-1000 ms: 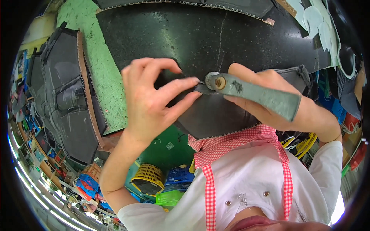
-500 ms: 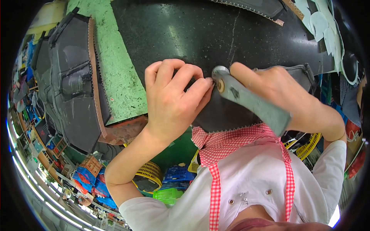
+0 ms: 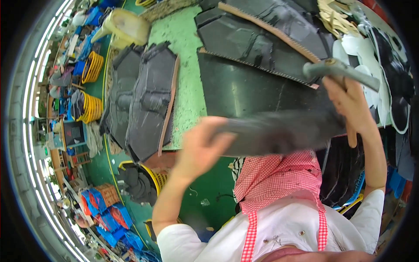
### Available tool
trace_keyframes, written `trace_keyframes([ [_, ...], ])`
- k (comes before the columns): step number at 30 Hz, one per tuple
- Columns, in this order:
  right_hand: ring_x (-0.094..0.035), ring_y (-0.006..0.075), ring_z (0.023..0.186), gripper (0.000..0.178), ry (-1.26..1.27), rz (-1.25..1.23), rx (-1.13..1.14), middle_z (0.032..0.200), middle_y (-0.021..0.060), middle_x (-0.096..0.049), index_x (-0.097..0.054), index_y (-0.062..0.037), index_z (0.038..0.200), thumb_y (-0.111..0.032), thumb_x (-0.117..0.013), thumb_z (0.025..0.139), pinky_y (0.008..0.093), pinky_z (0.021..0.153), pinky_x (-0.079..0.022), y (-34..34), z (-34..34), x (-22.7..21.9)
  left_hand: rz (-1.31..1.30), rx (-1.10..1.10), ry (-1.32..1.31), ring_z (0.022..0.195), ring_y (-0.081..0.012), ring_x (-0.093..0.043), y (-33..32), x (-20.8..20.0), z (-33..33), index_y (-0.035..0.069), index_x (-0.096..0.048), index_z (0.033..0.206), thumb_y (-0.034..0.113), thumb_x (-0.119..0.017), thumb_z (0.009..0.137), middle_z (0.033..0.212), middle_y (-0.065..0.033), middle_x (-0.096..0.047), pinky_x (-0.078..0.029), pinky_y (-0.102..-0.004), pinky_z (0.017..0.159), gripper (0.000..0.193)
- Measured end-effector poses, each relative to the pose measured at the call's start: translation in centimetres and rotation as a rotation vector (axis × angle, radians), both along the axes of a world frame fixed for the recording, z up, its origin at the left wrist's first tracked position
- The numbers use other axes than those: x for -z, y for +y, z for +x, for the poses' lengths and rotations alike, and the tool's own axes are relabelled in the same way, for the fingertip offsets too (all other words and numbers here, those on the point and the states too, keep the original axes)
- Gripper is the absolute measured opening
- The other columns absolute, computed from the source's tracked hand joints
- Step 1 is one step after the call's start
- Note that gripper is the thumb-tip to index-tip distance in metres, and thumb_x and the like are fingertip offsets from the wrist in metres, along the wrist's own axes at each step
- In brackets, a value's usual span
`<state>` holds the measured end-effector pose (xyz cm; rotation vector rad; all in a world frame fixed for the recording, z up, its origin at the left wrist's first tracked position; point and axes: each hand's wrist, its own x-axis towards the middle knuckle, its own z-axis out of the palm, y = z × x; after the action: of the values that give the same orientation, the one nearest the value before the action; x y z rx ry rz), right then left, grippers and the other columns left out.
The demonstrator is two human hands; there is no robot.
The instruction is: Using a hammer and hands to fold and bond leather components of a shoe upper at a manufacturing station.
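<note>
- From where I stand, the left hand (image 3: 198, 148) grips the left end of a dark panel (image 3: 279, 133), thumb and fingers closed about it.
- The panel runs sideways in front of the checked apron (image 3: 279, 183), by the near edge of the black slab (image 3: 238, 94); it's too blurred for me to tell whether it touches the slab.
- The right hand (image 3: 353, 102) is clenched round a hammer (image 3: 355, 75), head up, handle poking out below.
- The panel's right end is beside that hand; I can't tell whether it's held there too.
- Left of the slab, more pieces (image 3: 150, 100) lie overlapped on the green tabletop (image 3: 185, 48).
- White cutouts (image 3: 355, 48) lie beyond the hammer.
</note>
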<state>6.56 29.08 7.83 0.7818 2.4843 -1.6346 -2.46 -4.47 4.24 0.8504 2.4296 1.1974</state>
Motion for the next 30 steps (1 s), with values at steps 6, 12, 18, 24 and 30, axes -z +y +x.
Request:
trace_keyframes([
  [6,-0.031,0.0009,0.053,0.024,0.208,-0.071,0.114,0.069,-0.0075,-0.039,-0.057,-0.0067,0.104,-0.03,-0.062,0.101,0.0203,0.045,-0.024,5.5,-2.1,0.7,-0.233,-0.628,0.484,0.114,-0.0269,-0.057,-12.2,0.3,-7.5,0.007,-0.059,0.126,0.007,-0.07,0.088,0.12,-0.0112,-0.059,-0.043,-0.0393,0.102,0.04],
  [12,-0.055,0.019,0.06,0.034,0.406,0.308,0.032,0.068,0.008,-0.059,-0.057,0.0011,0.08,-0.027,-0.062,0.098,0.0331,0.058,-0.045,10.4,-6.7,4.7,-0.892,-0.409,1.064,0.147,-0.0368,-0.033,-12.1,4.8,-10.5,0.03,-0.052,0.148,-0.004,-0.059,0.077,0.152,-0.0123,-0.043,-0.026,-0.0577,0.117,0.079],
  [18,-0.065,0.0417,0.09,0.045,0.333,0.534,0.022,0.093,0.0226,-0.066,-0.047,0.0038,0.105,-0.029,-0.074,0.089,0.0471,0.076,-0.052,11.8,-9.1,7.8,-0.856,-0.498,1.039,0.15,-0.0383,-0.028,-7.0,2.1,-13.1,0.02,-0.058,0.137,0.002,-0.064,0.071,0.153,-0.0162,-0.042,-0.019,-0.0646,0.117,0.069],
  [24,-0.064,0.0251,0.079,0.037,0.352,0.324,-0.077,0.089,0.0112,-0.064,-0.05,-0.0012,0.096,-0.021,-0.079,0.085,0.0395,0.07,-0.052,11.6,-9.0,7.7,-0.162,0.312,0.787,0.15,-0.0403,-0.024,13.4,-0.3,-9.5,0.011,-0.036,0.155,0.038,-0.082,0.075,0.16,-0.0182,-0.03,-0.014,-0.0584,0.121,0.096],
  [30,-0.054,0.0083,0.072,0.03,0.437,-0.487,-0.011,0.082,-0.0018,-0.052,-0.052,-0.0074,0.092,-0.019,-0.079,0.087,0.0258,0.064,-0.047,8.2,-6.6,2.2,-0.137,0.301,0.846,0.148,-0.0424,-0.028,22.7,-0.1,-5.4,0.009,-0.03,0.157,0.034,-0.086,0.067,0.16,-0.0212,-0.029,-0.023,-0.0598,0.117,0.109],
])
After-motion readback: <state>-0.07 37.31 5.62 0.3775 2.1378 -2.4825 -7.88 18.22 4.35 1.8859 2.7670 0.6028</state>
